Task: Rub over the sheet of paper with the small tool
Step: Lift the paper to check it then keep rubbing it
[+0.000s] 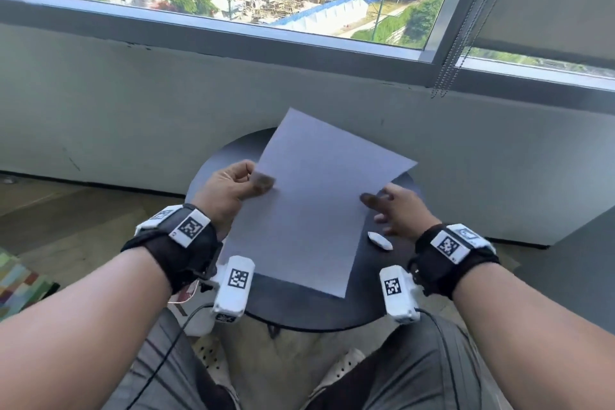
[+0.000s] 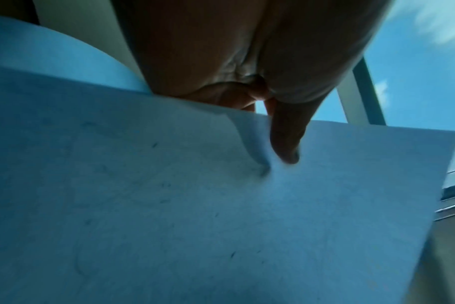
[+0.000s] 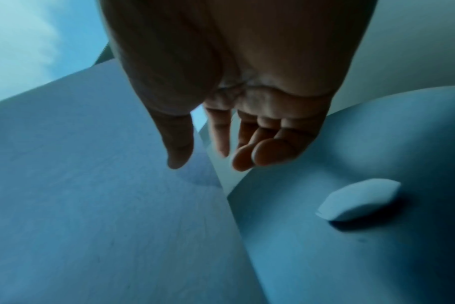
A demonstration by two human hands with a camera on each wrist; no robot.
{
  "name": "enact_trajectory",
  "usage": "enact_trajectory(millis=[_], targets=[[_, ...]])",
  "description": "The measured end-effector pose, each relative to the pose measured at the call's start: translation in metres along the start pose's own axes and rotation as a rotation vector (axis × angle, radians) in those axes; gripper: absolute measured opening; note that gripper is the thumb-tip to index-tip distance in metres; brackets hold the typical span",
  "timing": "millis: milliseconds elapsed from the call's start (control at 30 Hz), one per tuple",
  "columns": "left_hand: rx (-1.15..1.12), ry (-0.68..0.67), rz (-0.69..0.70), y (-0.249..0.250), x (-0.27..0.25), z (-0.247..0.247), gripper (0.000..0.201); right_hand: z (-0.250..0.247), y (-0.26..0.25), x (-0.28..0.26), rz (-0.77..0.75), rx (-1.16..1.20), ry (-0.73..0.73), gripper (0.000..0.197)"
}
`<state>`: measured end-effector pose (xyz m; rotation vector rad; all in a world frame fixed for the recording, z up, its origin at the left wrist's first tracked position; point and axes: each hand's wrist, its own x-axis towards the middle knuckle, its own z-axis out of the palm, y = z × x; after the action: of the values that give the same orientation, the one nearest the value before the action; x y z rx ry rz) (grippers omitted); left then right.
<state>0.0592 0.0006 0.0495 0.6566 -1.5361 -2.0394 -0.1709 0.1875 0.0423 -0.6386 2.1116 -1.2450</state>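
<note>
A pale sheet of paper lies slanted over the small round black table, its far corner raised past the table's back edge. My left hand pinches the sheet's left edge, thumb on top and fingers underneath. In the left wrist view the thumb dents the paper, which carries faint pencil marks. My right hand hovers at the sheet's right edge with relaxed fingers, holding nothing; its thumb hangs over the paper. A small white eraser lies on the table just right of the sheet, under that hand.
A grey wall with a window stands right behind the table, and blind cords hang at the right. My knees are under the table's near edge. A cable runs from the left wrist camera.
</note>
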Motion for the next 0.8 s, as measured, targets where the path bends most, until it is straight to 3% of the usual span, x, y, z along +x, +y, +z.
enact_trajectory(millis=[100, 200, 267, 433, 600, 667, 733, 800], targets=[[-0.004, 0.025, 0.115, 0.024, -0.011, 0.001, 0.037, -0.007, -0.028, -0.013, -0.214, 0.105, -0.005, 0.014], [0.003, 0.067, 0.139, 0.043, -0.023, -0.001, 0.024, -0.016, -0.055, -0.027, -0.462, 0.174, 0.051, 0.006], [0.012, 0.081, 0.127, 0.041, -0.027, -0.004, 0.014, -0.017, -0.057, -0.030, -0.520, 0.198, 0.073, 0.004], [0.340, 0.100, -0.152, -0.005, -0.025, -0.013, 0.005, 0.007, -0.014, -0.020, -0.292, -0.027, -0.005, 0.008], [0.426, 0.180, -0.245, -0.007, -0.011, -0.020, 0.023, -0.007, -0.027, -0.007, -0.342, -0.030, 0.014, 0.016], [0.446, 0.183, -0.311, -0.011, -0.012, -0.017, 0.024, -0.015, -0.015, 0.006, -0.297, -0.113, 0.053, 0.010], [0.480, 0.191, -0.374, -0.021, -0.017, -0.013, 0.023, -0.020, 0.011, 0.018, -0.189, -0.464, 0.058, 0.015], [0.571, 0.189, -0.408, -0.035, -0.022, -0.011, 0.020, -0.018, 0.044, 0.018, -0.042, -0.861, -0.036, 0.030]])
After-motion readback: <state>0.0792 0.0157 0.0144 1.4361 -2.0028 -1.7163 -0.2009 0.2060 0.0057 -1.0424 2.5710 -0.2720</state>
